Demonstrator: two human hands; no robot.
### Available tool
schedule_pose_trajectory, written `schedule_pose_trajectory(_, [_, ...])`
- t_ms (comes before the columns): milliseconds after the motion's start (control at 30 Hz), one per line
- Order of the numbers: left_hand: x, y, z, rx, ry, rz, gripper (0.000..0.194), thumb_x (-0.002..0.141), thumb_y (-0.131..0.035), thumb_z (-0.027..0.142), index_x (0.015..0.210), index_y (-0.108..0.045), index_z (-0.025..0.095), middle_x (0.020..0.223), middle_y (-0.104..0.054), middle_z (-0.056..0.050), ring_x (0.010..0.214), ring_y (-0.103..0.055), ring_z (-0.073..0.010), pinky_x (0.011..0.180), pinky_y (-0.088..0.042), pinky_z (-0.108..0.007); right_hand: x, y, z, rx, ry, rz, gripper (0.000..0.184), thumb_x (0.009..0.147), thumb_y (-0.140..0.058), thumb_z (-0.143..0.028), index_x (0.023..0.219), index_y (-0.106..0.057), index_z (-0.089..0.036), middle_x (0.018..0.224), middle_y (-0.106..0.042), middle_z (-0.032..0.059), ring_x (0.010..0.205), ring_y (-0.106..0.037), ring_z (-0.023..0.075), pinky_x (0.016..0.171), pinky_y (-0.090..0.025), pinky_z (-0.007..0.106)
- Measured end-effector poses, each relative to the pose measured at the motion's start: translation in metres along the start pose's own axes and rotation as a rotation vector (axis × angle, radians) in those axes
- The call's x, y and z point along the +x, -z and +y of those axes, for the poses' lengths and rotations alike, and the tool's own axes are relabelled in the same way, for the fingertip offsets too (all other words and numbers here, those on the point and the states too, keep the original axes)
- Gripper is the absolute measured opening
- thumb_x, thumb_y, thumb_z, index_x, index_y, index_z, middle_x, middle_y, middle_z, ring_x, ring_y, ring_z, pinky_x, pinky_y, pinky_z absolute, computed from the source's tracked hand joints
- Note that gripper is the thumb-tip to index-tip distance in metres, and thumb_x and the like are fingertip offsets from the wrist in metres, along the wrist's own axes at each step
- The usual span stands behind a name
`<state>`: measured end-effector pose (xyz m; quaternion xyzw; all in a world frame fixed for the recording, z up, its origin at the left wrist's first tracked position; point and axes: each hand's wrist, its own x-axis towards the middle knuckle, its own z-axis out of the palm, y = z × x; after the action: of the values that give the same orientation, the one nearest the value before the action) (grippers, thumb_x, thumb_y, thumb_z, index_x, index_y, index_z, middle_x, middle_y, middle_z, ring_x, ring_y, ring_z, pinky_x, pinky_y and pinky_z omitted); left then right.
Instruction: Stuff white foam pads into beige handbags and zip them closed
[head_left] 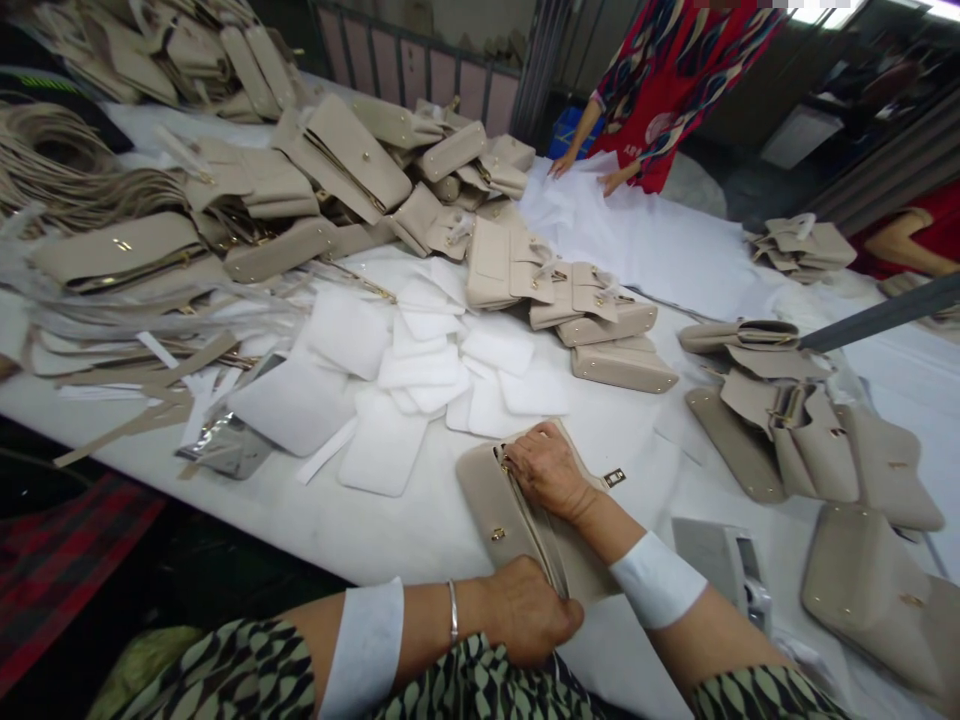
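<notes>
A beige handbag [480, 490] lies in front of me on the white table, its mouth partly parted and a gold clasp on its front panel. Its flap, with a gold rectangular plate [615, 478], is folded out to the far right. My left hand [529, 610] is closed on the near end of the bag's opening, thumb pointing right. At the far end of the opening, my right hand [551, 470] has its fingers bent and pressed onto the edge near some gold hardware. Its fingertips are partly hidden, so a zip pull there cannot be made out.
White padding sheets [382, 440] lie scattered beyond the bag. Piled beige handbags [352, 155] fill the back left, with more unfinished bags [814, 440] at right. A grey tape dispenser [720, 560] stands near my right forearm. Across the table, a person in a red apron [660, 95] handles white sheeting [637, 235].
</notes>
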<state>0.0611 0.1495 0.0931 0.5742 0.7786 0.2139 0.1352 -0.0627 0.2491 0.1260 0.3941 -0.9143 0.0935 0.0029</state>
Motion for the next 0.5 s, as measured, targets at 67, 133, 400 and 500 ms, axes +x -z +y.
schedule_pose_trajectory(67, [-0.001, -0.002, 0.002, 0.000, -0.006, 0.014, 0.016, 0.070, -0.059, 0.025, 0.083, -0.055, 0.016, 0.055, -0.063, -0.002, 0.051, -0.060, -0.0199, 0.041, -0.039, -0.030, -0.001, 0.005, 0.003, 0.067, -0.019, -0.043, 0.011, 0.086, -0.055, -0.018, 0.076, -0.060, -0.015, 0.074, -0.063, 0.0030, 0.073, -0.052, 0.0154, 0.078, -0.030, 0.030])
schedule_pose_trajectory(133, [-0.005, 0.001, 0.002, -0.022, -0.008, 0.101, 0.013, 0.071, -0.057, 0.025, 0.081, -0.056, 0.017, 0.055, -0.061, -0.001, 0.051, -0.058, -0.0181, 0.044, -0.040, -0.029, -0.009, 0.008, 0.005, 0.139, -0.025, -0.082, 0.006, 0.084, -0.058, -0.019, 0.080, -0.062, -0.016, 0.077, -0.065, 0.0017, 0.076, -0.054, 0.0149, 0.078, -0.030, 0.029])
schedule_pose_trajectory(400, [-0.031, 0.072, -0.069, 0.064, 0.600, 0.554, 0.026, 0.085, -0.041, 0.012, 0.095, -0.063, 0.020, 0.092, -0.060, -0.008, 0.088, -0.052, -0.0213, 0.074, -0.042, -0.035, -0.036, -0.002, -0.004, 0.171, -0.038, -0.091, 0.016, 0.086, -0.052, -0.014, 0.073, -0.061, -0.017, 0.071, -0.063, 0.0026, 0.072, -0.053, 0.0153, 0.074, -0.032, 0.029])
schedule_pose_trajectory(500, [-0.034, 0.083, -0.098, 0.084, 0.584, 0.304, 0.021, 0.084, -0.046, 0.015, 0.085, -0.066, 0.022, 0.092, -0.057, -0.007, 0.090, -0.049, -0.0228, 0.073, -0.042, -0.035, -0.032, 0.002, -0.009, 0.157, -0.015, -0.124, 0.017, 0.085, -0.050, -0.011, 0.074, -0.060, -0.017, 0.070, -0.062, 0.0025, 0.072, -0.052, 0.0150, 0.075, -0.032, 0.029])
